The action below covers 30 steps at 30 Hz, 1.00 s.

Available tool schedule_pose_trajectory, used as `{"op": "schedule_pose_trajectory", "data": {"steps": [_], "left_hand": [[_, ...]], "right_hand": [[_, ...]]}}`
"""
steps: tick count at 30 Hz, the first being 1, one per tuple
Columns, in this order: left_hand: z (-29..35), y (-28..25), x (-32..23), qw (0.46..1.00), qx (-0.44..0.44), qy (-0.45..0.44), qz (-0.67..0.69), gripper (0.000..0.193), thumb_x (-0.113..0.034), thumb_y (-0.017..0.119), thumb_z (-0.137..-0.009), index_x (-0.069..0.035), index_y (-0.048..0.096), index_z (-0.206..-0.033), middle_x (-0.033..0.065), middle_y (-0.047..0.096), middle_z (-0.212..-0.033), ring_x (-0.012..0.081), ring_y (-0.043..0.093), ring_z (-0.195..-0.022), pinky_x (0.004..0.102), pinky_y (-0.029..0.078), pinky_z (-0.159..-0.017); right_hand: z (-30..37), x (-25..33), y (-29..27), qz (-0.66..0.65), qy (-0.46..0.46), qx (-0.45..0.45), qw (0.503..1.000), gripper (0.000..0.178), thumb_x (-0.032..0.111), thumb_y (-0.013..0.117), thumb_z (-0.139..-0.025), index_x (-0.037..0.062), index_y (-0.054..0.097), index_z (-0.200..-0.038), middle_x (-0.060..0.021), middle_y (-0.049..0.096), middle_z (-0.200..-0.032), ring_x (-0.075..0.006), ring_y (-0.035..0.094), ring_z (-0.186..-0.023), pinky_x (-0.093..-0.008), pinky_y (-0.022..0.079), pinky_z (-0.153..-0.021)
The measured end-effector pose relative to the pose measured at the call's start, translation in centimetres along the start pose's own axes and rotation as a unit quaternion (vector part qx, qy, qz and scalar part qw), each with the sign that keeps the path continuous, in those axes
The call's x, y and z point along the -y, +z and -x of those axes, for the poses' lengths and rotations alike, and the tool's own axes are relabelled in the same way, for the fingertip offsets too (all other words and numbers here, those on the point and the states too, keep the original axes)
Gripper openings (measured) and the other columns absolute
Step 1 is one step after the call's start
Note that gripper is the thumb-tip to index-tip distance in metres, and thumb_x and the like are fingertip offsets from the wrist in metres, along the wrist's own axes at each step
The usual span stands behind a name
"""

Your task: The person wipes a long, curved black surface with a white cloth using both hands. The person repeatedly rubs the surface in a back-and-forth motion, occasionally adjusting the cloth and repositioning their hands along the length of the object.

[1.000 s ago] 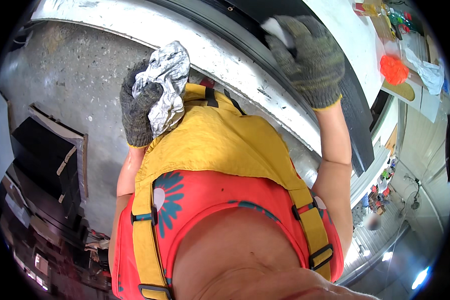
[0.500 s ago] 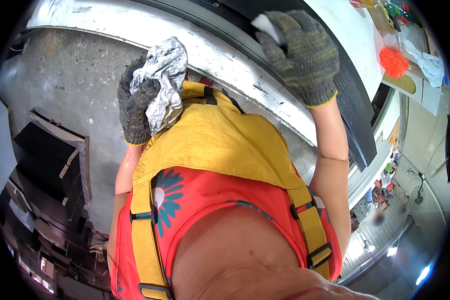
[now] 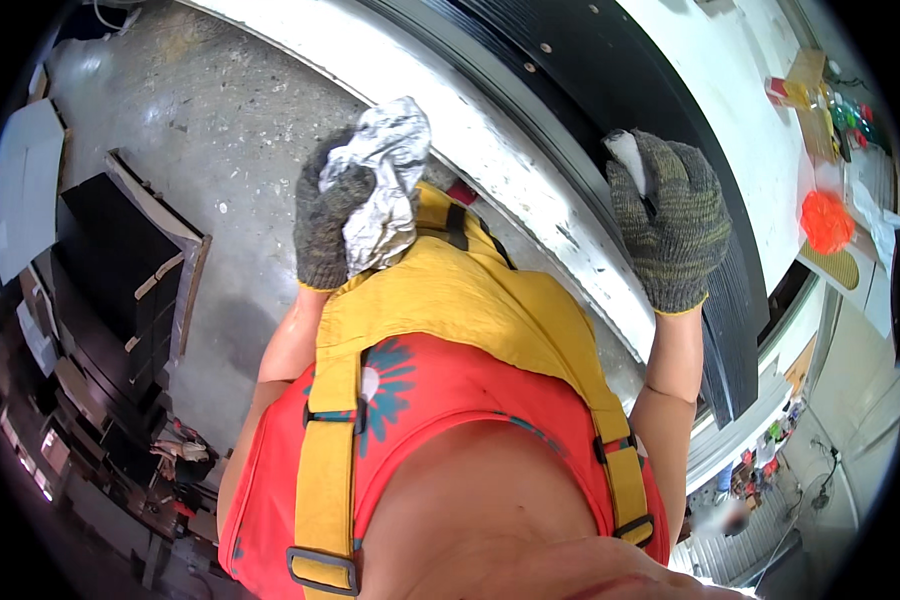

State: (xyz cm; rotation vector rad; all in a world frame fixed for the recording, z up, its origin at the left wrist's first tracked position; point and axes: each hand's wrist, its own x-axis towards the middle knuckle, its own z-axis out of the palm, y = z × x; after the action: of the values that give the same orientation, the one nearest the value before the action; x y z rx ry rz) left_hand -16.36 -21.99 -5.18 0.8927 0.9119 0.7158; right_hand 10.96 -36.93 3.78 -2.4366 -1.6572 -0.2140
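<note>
My left hand, in a grey-green knit glove with a yellow cuff, is closed around a crumpled silvery-grey cloth. It hangs over the floor, just off the near edge of the white workbench. A long black panel with a grooved surface lies across the bench. Over its right part is my right hand, gloved the same way, with a small white block gripped between thumb and fingers. The block's lower part is hidden by the glove, and I cannot tell whether it touches the panel.
An orange-red plastic bag sits at the right beyond the bench, near a pale blue bag and bottles. To the left, black panels stand on the concrete floor beside a light grey board.
The view has shifted and turned. My right hand has moved rightward along the black panel with the white block, uncovering round spots on it. My left hand still holds the cloth.
</note>
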Motion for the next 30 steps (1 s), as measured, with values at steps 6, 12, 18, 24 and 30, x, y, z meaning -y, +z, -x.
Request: {"op": "schedule_pose_trajectory", "data": {"steps": [6, 12, 18, 24, 30], "left_hand": [[-4.4, -0.8, -2.0, 0.996, 0.066, -0.046, 0.029, 0.054, -0.012, 0.075, -0.082, 0.001, 0.058, -0.131, 0.0114, 0.064, -0.123, 0.0182, 0.06, -0.111, 0.0322, 0.048, -0.098], [-8.9, -3.7, -5.8, 0.998, 0.052, 0.002, 0.037, 0.049, -0.013, 0.074, -0.082, 0.002, 0.061, -0.127, 0.0127, 0.068, -0.116, 0.0185, 0.065, -0.104, 0.0321, 0.051, -0.093], [-10.9, -5.9, -6.8, 0.996, 0.032, -0.012, 0.08, 0.048, -0.011, 0.073, -0.082, 0.002, 0.06, -0.126, 0.0122, 0.068, -0.115, 0.0177, 0.065, -0.102, 0.0321, 0.052, -0.092], [-13.9, -9.1, -8.1, 0.995, 0.049, -0.019, 0.087, 0.047, -0.014, 0.076, -0.083, 0.001, 0.061, -0.125, 0.0108, 0.067, -0.112, 0.0165, 0.063, -0.102, 0.0311, 0.051, -0.093], [-14.0, -9.2, -8.0, 0.993, 0.065, -0.023, 0.091, 0.046, -0.016, 0.076, -0.083, 0.0, 0.061, -0.123, 0.0098, 0.068, -0.113, 0.0169, 0.063, -0.104, 0.0312, 0.051, -0.093]], "right_hand": [[-5.8, 3.5, 1.6, -0.036, -0.03, -0.018, 0.999, 0.035, 0.029, 0.079, -0.083, 0.0166, 0.071, -0.115, -0.0073, 0.07, -0.104, -0.0263, 0.069, -0.095, -0.0382, 0.057, -0.083], [-12.8, 8.3, 3.8, -0.044, -0.07, -0.06, 0.995, 0.032, 0.031, 0.076, -0.083, 0.014, 0.072, -0.11, -0.0072, 0.069, -0.099, -0.0259, 0.069, -0.087, -0.0385, 0.056, -0.077], [-18.3, 11.3, 6.3, -0.057, -0.126, -0.095, 0.986, 0.03, 0.03, 0.074, -0.084, 0.0129, 0.071, -0.108, -0.0065, 0.068, -0.095, -0.0261, 0.068, -0.083, -0.0401, 0.056, -0.073], [-24.1, 16.5, 7.4, -0.073, -0.132, -0.086, 0.985, 0.03, 0.028, 0.076, -0.084, 0.0139, 0.071, -0.109, -0.0079, 0.069, -0.098, -0.0291, 0.069, -0.085, -0.0386, 0.056, -0.074], [-27.7, 17.9, 9.3, -0.058, -0.186, -0.142, 0.971, 0.03, 0.029, 0.075, -0.086, 0.0133, 0.07, -0.11, -0.0088, 0.07, -0.097, -0.0288, 0.07, -0.085, -0.0395, 0.056, -0.072]]}}
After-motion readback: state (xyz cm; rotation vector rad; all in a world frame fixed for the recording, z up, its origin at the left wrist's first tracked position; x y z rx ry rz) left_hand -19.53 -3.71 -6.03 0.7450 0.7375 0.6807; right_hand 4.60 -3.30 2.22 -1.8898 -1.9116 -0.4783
